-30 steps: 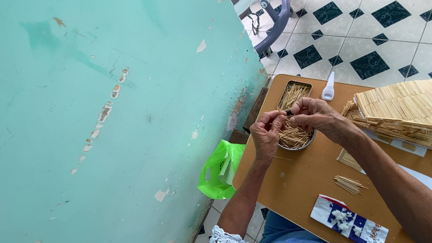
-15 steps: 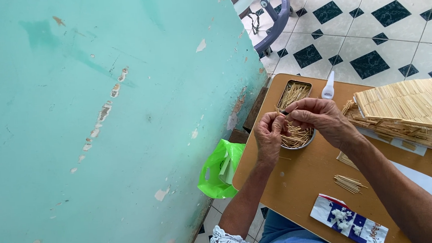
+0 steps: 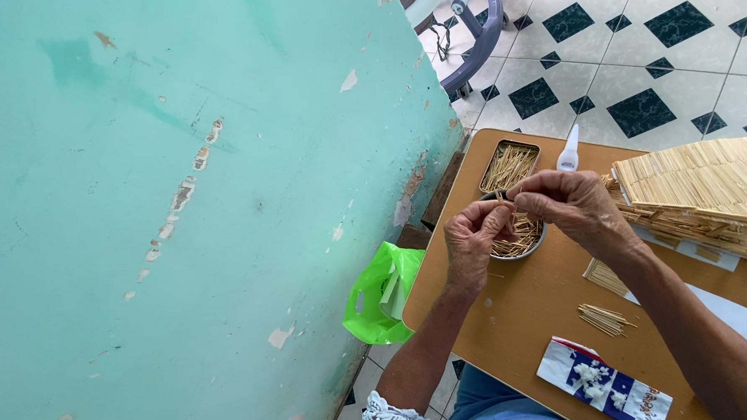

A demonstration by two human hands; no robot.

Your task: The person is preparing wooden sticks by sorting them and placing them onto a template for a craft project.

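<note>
A: Nearest the camera?

B: A blue-and-white printed packet (image 3: pixel 603 382) at the near edge of the brown table (image 3: pixel 513 330). Just beyond it, a small loose bundle of sticks (image 3: pixel 603 318), and a white sheet (image 3: pixel 726 310) partly under the right forearm.

A: Hands?

B: Both raised over the middle of the table, fingertips meeting. Left hand (image 3: pixel 472 239) has fingers curled together, thumb and forefinger pinched. Right hand (image 3: pixel 568 206) the same, fingers bunched toward the left. A thin stick (image 3: pixel 504 203) seems clamped between the 2 pinches; too small to say more.

A: Under them?

B: A round metal bowl (image 3: pixel 522 239) of thin sticks, directly below the fingertips, partly hidden by the hands.

A: Farther out?

B: A rectangular tin (image 3: pixel 509 166) of the same sticks, just behind the bowl. Beside it, a small white glue bottle (image 3: pixel 567 149), nozzle pointing away. To the right, a large slab built of sticks (image 3: pixel 700 191) in layers.

A: Off the table?

B: A green plastic bag (image 3: pixel 381 294) on the floor by the teal wall (image 3: pixel 180 210). Beyond, white floor tiles (image 3: pixel 635 47) with dark diamonds and a purple wheeled frame (image 3: pixel 473 29).
</note>
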